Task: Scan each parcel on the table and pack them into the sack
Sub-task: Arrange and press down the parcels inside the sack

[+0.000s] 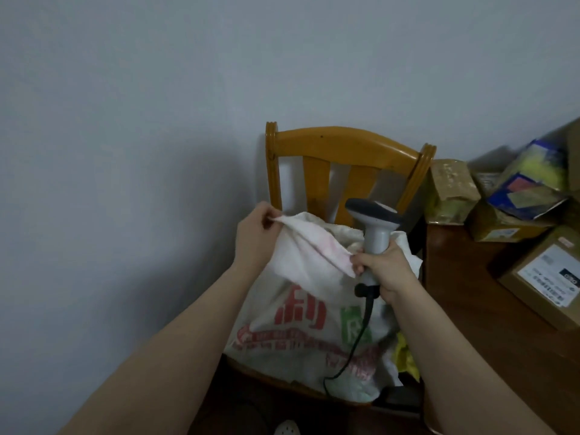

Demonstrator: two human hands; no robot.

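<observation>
The fingers (266, 216) of the left hand (252, 238) pinch the sack's rim at its far left corner and lift it. The right hand (387, 266) is wrapped around the handle of the scanner (375, 216), head up and pointing left. The fingertips of that same hand also seem to catch the near right end of the rim. The held edge is stretched between the two hands, running from far left to near right, so the mouth opens upward and away from the person.

The sack (301, 324), white with red and green print, sits on the seat of a wooden chair (345, 141) against the wall. The scanner's cable (361, 339) hangs down across the front of the sack.

All the parcels lie to the right of the sack on the counter (464, 293), well apart from both hands. A labelled box (547, 277) is nearest, a brown box (452, 189) sits at the far edge beside the chair back, and a blue and yellow parcel (530, 180) rests on other boxes behind.

The right hand is the nearer one to them, but it is full. My judgement is that the scanner must swing right to read a label. The left hand would then have to let go of the rim and cross over to fetch a parcel, which may let the mouth sag shut.
</observation>
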